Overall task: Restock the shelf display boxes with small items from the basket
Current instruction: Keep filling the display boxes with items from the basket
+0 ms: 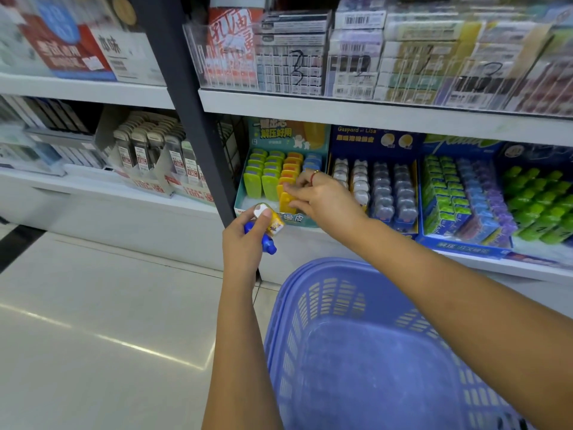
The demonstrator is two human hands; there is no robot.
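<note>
1. Nearest me is the blue basket [310,321], low in front of me and under my right forearm. In the part of its bottom that shows I can make out no stock.
2. My left hand [243,243] is just in front of the shelf edge. Its fingers and thumb are curled round the spare items [274,224], one blue and one yellow and white. My hands are close together but not touching.
3. My right hand [325,203] reaches into the teal display box [302,219] and pinches a yellow item [286,202] between thumb and fingertips. It stands at the front of the orange-and-yellow row.
4. I judge that this piece is being seated. It looks like a small, stiff plastic case, light, smooth and a little slippery. A pinch on its two flat faces near the top seems best, leaving the bottom free to slide down into the row.
5. The neighbouring rows stand upright and packed tight: green items [252,184] to the left and a short blue row [311,161] behind my fingers. A careless push could tip one, so I would lower it straight down.
6. Further right stands a dark blue display box [372,141] of round clear packs, then more boxes of green, blue and purple pieces.
7. Above, the upper shelf [341,110] carries clear dividers full of flat packets.
</note>
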